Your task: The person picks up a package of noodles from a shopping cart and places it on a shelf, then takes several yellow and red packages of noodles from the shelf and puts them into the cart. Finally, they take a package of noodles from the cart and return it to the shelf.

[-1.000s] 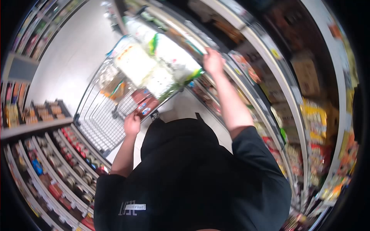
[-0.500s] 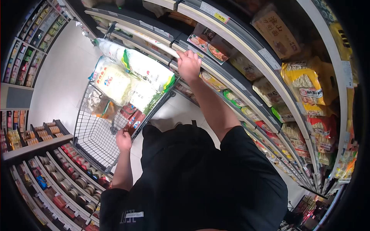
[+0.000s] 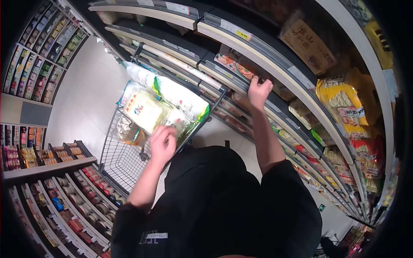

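Observation:
My right hand (image 3: 260, 92) is up at the shelf with curled fingers, its fingertips on the right end of a box with a food picture (image 3: 234, 64). My left hand (image 3: 163, 145) is loosely closed over the shopping cart (image 3: 124, 159), with nothing visible in it. Beyond it, in the cart's upper part, sit a clear bag of pale food (image 3: 144, 109) and a large white and green bag (image 3: 183, 99). A smaller bag with an orange label (image 3: 133, 136) rests lower down. The white cart handle (image 3: 185, 66) has no hand on it.
Shelves with price rails (image 3: 241, 32) curve along the right, stocked with yellow noodle bags (image 3: 348, 99) and a brown carton (image 3: 307, 43). Another shelf unit with round packs (image 3: 81, 206) stands at lower left, close to the cart. Pale floor (image 3: 81, 81) shows beyond the cart.
My right hand has let go of the cart handle and moved right to the box on the shelf. My left hand has risen from the cart's inner edge toward the bags.

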Motion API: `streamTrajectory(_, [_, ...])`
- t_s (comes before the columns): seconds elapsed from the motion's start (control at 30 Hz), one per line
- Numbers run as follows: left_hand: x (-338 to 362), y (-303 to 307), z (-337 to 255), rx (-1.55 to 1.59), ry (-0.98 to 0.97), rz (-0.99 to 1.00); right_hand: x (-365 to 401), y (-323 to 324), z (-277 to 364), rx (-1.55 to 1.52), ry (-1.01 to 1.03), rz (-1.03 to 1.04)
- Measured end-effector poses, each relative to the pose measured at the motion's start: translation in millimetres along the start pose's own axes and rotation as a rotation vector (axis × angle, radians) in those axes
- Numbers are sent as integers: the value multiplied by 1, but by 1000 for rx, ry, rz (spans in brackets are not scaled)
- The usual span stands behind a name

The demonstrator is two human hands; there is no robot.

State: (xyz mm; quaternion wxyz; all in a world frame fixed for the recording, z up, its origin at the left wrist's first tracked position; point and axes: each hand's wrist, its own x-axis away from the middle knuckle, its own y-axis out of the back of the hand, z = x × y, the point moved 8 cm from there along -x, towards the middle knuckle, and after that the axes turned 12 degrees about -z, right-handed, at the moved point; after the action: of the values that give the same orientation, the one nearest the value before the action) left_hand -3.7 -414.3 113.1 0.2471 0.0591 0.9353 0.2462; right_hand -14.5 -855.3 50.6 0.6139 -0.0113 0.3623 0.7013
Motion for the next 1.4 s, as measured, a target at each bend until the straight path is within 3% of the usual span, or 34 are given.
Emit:
streamTrajectory(0.1, [-93, -62, -59, 105, -257, 125, -32, -13, -17, 23, -301, 352])
streamTrajectory(0.13, [-120, -86, -67, 90, -231, 194, -39, -9, -5, 20, -184, 286])
streamTrajectory(0.23, [-190, -167, -48, 153, -96, 173, -48, -9, 26, -143, -171, 298])
streamTrajectory(0.3, [-225, -224, -16, 4, 162, 310, -51, -22, 6, -252, -340, 337])
streamTrajectory(0.37, [-249, -279, 8, -120, 133, 605, -64, -47, -43, -294, -342, 340])
streamTrajectory(0.5, [-260, -312, 6, 220, 2, 358, -67, -46, -51, -416, -418, 405])
streamTrajectory(0.63, [-243, -291, 19, 458, 542, 539, -42, -23, 5, -483, -540, 591])
streamTrajectory(0.7, [-248, -268, 25, 201, 415, 393, -29, -9, 30, -451, -567, 736])
streamTrajectory(0.77, [-238, -274, 46, 373, 546, 483, -22, 3, 36, -303, -534, 748])
streamTrajectory(0.87, [-227, -253, 36, 657, 565, 573, -17, 10, 38, -82, -272, 802])
streamTrajectory(0.97, [-212, -221, 22, 581, 278, 443, -5, 18, 36, -173, 204, 586])
streamTrajectory(1.0, [-205, -221, 25, 682, 250, 367, -1, 24, 37, -140, 357, 503])
streamTrajectory(1.03, [-200, -214, 20, 700, 245, 355, 5, 32, 57, -267, 240, 577])
streamTrajectory(1.17, [-186, -158, -23, 812, 160, 297, 7, 65, 82, -265, 427, 461])
streamTrajectory(1.27, [-170, -75, -64, 774, 149, 440, 23, 98, 92, -108, 521, 611])
streamTrajectory(1.4, [-141, 16, -62, 649, -94, 346, 39, 123, 171, -460, 305, 851])
